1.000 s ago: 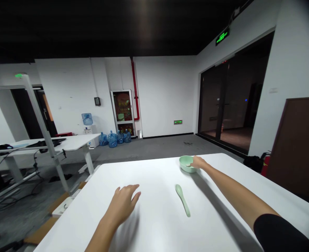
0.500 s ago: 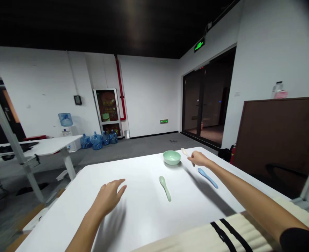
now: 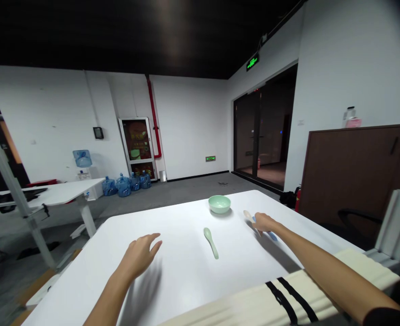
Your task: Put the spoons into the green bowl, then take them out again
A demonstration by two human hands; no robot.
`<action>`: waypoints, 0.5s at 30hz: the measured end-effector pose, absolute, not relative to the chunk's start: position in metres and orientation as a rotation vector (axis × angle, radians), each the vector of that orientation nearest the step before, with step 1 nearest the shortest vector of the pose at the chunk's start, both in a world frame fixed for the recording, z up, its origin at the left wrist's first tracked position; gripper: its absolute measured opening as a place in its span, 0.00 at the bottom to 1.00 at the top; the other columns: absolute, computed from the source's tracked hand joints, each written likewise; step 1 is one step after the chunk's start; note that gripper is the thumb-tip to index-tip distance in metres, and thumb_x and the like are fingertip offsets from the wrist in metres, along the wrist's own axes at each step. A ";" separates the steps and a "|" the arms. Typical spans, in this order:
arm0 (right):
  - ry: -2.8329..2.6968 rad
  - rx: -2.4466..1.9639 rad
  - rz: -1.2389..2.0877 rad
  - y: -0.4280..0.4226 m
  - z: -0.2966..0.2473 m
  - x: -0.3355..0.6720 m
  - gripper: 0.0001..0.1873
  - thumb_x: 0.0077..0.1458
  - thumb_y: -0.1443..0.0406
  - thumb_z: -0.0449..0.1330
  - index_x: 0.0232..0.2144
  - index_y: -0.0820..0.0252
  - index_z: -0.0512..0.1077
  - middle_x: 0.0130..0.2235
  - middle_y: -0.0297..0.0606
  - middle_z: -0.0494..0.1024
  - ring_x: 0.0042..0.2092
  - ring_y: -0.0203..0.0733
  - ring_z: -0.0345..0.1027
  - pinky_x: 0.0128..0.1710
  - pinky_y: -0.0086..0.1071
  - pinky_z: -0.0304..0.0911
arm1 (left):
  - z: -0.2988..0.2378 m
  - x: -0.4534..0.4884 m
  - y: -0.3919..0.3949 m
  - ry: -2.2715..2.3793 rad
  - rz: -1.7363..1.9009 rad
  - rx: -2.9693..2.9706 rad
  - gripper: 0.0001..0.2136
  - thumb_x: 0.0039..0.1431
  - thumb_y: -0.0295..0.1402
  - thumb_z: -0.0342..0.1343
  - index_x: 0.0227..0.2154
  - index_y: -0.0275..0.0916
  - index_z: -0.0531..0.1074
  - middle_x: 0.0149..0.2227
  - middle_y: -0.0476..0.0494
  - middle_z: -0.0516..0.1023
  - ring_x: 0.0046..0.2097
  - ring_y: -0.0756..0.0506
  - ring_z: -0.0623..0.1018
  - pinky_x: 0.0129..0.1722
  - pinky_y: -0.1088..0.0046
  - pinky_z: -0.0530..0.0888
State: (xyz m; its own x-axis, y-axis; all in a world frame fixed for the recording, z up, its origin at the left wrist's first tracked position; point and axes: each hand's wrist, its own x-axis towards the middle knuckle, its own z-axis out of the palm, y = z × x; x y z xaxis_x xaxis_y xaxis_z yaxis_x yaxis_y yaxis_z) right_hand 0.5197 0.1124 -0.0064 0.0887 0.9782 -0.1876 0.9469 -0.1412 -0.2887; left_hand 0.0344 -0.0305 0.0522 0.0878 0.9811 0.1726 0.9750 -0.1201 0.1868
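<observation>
My right hand is closed around the handle of a pale cream spoon, whose bowl end sticks out to the left. Partly covered by that hand is a blue spoon on the white table. To the left of it stands a light green bowl near the far edge. A light green spoon lies in the middle of the tabletop, between my two hands. Over the left part of the table hovers my left hand, fingers apart and holding nothing.
Cream cloth with black stripes lies along the near edge. To the left is another white desk with a metal post. Large blue water bottles stand by the far wall, and a brown cabinet at the right.
My right hand has moved nearer and slightly right with the cream spoon, from beside the bowl to over the blue spoon. My left hand stays almost still. The view has shifted slightly.
</observation>
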 end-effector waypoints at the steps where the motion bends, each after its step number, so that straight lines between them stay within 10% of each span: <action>1: -2.001 -2.251 0.550 0.112 -0.008 0.521 0.11 0.49 0.64 0.60 0.31 0.68 0.77 0.26 0.48 0.80 0.28 0.45 0.73 0.27 0.32 0.62 | 0.052 0.035 -0.030 2.066 0.396 2.300 0.25 0.65 0.47 0.40 0.57 0.43 0.71 0.59 0.42 0.75 0.60 0.38 0.73 0.57 0.61 0.70; 15: -2.004 -2.337 0.597 0.121 -0.029 0.532 0.08 0.42 0.66 0.66 0.28 0.61 0.72 0.22 0.44 0.77 0.25 0.48 0.71 0.26 0.36 0.66 | 0.052 0.034 -0.029 2.058 0.398 2.311 0.25 0.65 0.47 0.40 0.57 0.43 0.71 0.58 0.43 0.76 0.59 0.38 0.74 0.56 0.61 0.70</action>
